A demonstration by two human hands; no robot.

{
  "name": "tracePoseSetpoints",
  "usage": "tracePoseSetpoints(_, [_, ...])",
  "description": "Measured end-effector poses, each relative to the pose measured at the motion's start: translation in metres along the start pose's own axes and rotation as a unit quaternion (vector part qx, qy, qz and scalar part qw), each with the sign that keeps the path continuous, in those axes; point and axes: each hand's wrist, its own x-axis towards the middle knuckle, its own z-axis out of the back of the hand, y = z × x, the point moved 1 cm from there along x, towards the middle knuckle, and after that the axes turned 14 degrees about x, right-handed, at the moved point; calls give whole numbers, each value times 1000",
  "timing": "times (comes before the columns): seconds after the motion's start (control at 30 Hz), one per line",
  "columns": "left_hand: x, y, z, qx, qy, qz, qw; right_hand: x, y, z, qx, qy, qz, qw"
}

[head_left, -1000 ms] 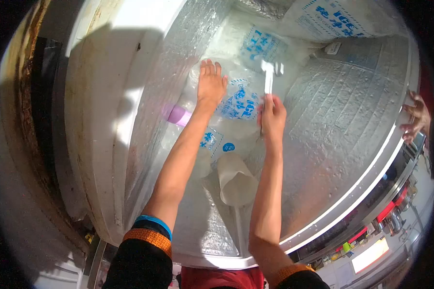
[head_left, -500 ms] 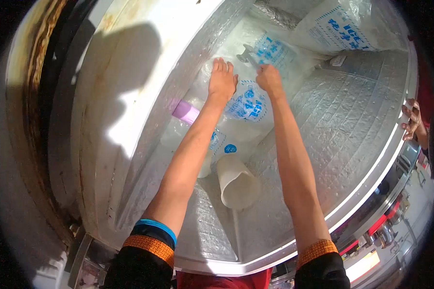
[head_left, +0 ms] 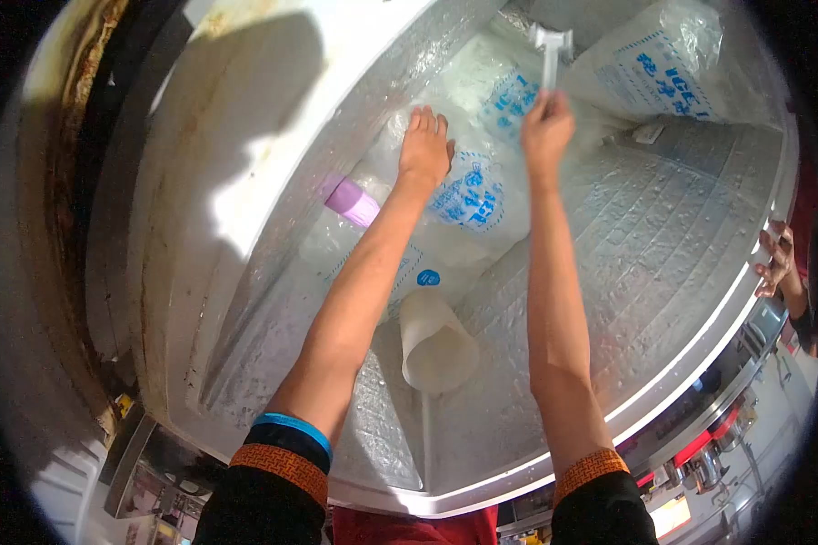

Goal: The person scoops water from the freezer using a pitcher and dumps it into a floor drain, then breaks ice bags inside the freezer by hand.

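Note:
My left hand lies on a clear plastic ice bag with blue print, its fingers stretched out over the plastic. My right hand is closed around the handle of a metal hammer. The hammer's double-sided head points up and away, raised above another ice bag. A purple cup lies on its side left of my left forearm. Nearer to me, a white cylindrical container lies tipped with its mouth towards me.
Metal freezer walls surround the bags. A large ice bag leans in the far right corner. Another person's hand grips the right rim. The white lid or side stands at the left.
My right hand has lifted the hammer up and to the right, away from the bags. My left hand has stayed on the ice bag. The view has shifted slightly.

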Motion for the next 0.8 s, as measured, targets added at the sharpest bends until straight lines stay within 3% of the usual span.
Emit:
tracePoseSetpoints(0.03, [1, 0, 1, 0, -2, 3, 1000, -7, -29, -11, 1, 1, 4, 1000])
tracePoseSetpoints(0.1, [1, 1, 2, -14, 6, 0, 1000, -22, -96, -37, -138, 232, 61, 961])
tracePoseSetpoints(0.23, [-1, -1, 2, -2, 15, -4, 1000, 16, -18, 4, -60, 207, 15, 976])
tracePoseSetpoints(0.3, [2, 0, 1, -20, 4, 10, 1000, 25, 10, 10, 55, 30, -49, 997])
tracePoseSetpoints(0.33, [-1, -1, -1, -19, 7, 9, 1000, 14, -10, -1, 55, 31, -52, 997])
tracePoseSetpoints(0.4, [3, -1, 1, -19, 6, 5, 1000, -7, -64, -29, 53, 20, 84, 995])
tracePoseSetpoints(0.43, [6, 0, 2, -19, 4, 4, 1000, -10, -60, -26, 53, 18, 84, 995])
tracePoseSetpoints(0.5, [8, -2, 0, -27, 7, 24, 999, -24, -56, -21, -150, 268, -8, 952])
tracePoseSetpoints(0.6, [9, -3, 0, -28, -4, 36, 999, 4, -35, -11, -41, 226, -22, 973])
tracePoseSetpoints(0.67, [11, 0, -4, -28, -33, 41, 998, 13, 9, -5, -37, 205, -53, 977])
tracePoseSetpoints(0.73, [12, 1, 3, -32, -58, 45, 997, 13, 10, -4, -37, 186, -85, 978])
tracePoseSetpoints(0.8, [17, 5, 9, -51, 21, 33, 998, 6, -22, -15, -34, 215, -30, 976])
